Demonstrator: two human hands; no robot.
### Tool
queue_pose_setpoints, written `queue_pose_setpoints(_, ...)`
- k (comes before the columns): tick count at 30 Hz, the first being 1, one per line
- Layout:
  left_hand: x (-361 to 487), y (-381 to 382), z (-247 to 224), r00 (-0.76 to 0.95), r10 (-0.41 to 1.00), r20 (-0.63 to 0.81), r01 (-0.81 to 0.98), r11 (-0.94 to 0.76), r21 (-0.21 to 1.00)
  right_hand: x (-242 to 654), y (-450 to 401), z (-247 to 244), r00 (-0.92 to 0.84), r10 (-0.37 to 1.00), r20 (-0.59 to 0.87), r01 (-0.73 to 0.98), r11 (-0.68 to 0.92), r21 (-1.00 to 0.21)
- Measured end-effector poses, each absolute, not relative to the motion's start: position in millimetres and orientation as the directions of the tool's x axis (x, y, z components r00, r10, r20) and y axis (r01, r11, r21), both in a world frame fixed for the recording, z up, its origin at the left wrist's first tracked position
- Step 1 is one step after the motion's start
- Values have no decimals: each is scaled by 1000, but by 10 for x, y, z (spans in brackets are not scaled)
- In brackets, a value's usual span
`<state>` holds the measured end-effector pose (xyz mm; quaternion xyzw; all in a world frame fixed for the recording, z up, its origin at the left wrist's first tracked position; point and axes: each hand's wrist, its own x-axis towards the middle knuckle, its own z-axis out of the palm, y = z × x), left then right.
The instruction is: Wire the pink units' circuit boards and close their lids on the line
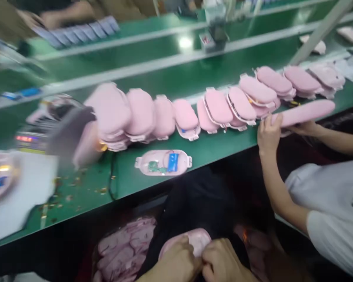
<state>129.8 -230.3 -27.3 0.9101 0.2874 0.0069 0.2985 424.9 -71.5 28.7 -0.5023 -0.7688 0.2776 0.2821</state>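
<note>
Low in the view, over my lap, is a pink oval plastic shell [198,239], partly covered by my hands. My left hand [178,259] is closed on its left side, knuckles up. Against its right end is my right hand [222,258], fingers curled in on the edge; the fingertips of both hands are hidden. On the green bench ahead lies an open pink shell [147,166] with a blue block [173,162] and green parts inside.
Stacked pink shells [111,111] line the green bench [129,184]. A box with a lit display [31,139] and white sheet [32,180] stand left. On the right, a co-worker's hands [269,135] hold a long pink piece [308,111]. Beneath the bench are more pink parts [126,246].
</note>
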Motion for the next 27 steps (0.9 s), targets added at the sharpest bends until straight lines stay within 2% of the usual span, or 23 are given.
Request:
queue_pose_setpoints(2,1288,-2339,-174,821,557,-126,499,-594,631,3901,-1575,120,-404,911,-87,675,232,-700)
queue_pose_setpoints(3,1273,-2317,-109,807,579,-114,493,-555,670,3770,-1913,46,-424,860,-285,764,170,-622)
queue_pose_setpoints(4,1254,-2267,-44,792,601,-108,486,-514,707,3699,-2156,-17,-464,776,-428,791,145,-594)
queue_pose_setpoints(7,1210,-2005,110,732,674,-103,467,-385,796,3876,-2313,-123,-318,773,-549,870,8,-493)
queue_pose_setpoints(9,1195,-1799,160,662,742,-107,478,-308,823,4138,-2092,-126,-100,840,-533,929,-114,-353)
queue_pose_setpoints(10,1191,-1700,172,620,778,-103,483,-275,831,4234,-1950,-107,-34,874,-484,935,-143,-325)
queue_pose_setpoints(11,1190,-1608,178,580,810,-87,479,-254,840,4281,-1814,-73,-18,914,-406,923,-140,-357)
queue_pose_setpoints(13,1194,-1449,180,526,850,-30,452,-249,857,4215,-1593,27,-130,976,-175,803,0,-596)
queue_pose_setpoints(15,1197,-1330,187,528,848,39,415,-298,860,3992,-1438,151,-255,965,58,541,192,-819)
queue_pose_setpoints(17,1178,-1254,213,569,815,108,402,-391,828,3733,-1303,280,-382,913,145,324,279,-904)
queue_pose_setpoints(19,1117,-1207,275,617,766,182,418,-514,749,3535,-1148,425,-532,841,98,271,279,-921)
queue_pose_setpoints(21,1019,-1152,385,676,691,256,441,-658,611,3430,-961,598,-657,753,-20,331,264,-906)
queue_pose_setpoints(25,837,-777,710,820,423,386,381,-906,182,3379,-504,935,-776,599,-199,384,197,-902)
queue_pose_setpoints(27,786,-398,865,868,243,433,277,-961,-17,3339,-259,974,-806,521,-281,332,6,-943)
